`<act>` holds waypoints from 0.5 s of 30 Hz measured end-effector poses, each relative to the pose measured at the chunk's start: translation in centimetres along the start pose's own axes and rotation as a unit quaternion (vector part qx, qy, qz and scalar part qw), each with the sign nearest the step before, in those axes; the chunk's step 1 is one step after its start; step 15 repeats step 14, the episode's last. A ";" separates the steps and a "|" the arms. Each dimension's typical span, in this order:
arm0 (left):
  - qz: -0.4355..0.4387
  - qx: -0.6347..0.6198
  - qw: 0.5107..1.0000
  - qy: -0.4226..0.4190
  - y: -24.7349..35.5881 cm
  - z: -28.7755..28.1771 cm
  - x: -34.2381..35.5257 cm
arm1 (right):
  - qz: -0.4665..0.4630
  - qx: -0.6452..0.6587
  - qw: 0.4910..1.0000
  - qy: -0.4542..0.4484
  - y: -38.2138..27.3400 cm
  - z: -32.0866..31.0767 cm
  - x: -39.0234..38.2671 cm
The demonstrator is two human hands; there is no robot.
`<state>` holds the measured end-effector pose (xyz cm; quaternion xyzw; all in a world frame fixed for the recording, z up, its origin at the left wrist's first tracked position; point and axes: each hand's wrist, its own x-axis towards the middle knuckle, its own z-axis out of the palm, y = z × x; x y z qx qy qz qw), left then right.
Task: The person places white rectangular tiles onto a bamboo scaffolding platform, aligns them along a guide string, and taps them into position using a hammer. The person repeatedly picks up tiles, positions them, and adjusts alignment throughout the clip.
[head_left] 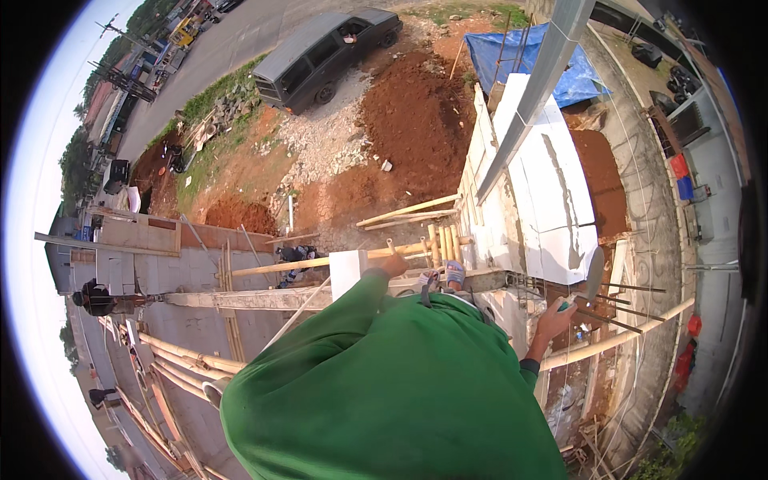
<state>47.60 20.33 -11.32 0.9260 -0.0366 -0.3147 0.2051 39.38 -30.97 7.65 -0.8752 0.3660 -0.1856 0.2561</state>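
My right hand (554,318) is closed round the handle of a trowel (594,274), its grey blade pointing up and away from me. Thin dark steel bars (620,308) stick out just beyond it. To its left, white wall blocks (552,184) stand in a wall with grey mortar smeared down the face. My left hand (393,265) is beside a single white block (348,270) and in front of a bamboo pole (320,262). Its fingers are too small and partly hidden to tell their grip. My sandalled foot (454,274) shows between the hands.
A long grey metal post (536,96) slants over the wall. Bamboo poles (192,360) frame the drop at the left, where another person (98,299) is at work. Far below, a dark car (320,60) stands beside red soil (416,112). A blue tarp (512,60) hangs behind the blocks.
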 end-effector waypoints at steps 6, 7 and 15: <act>0.120 0.163 0.977 -0.066 4.9 0.2 2.8 | 0.127 0.135 0.974 -0.131 5.8 0.9 -5.5; 0.125 0.126 0.983 -0.054 5.0 0.8 2.7 | 0.198 0.133 0.955 -0.176 6.7 0.5 -6.7; 0.085 0.038 0.995 -0.041 2.4 5.6 3.6 | 0.215 -0.003 0.976 -0.021 14.3 1.6 -17.0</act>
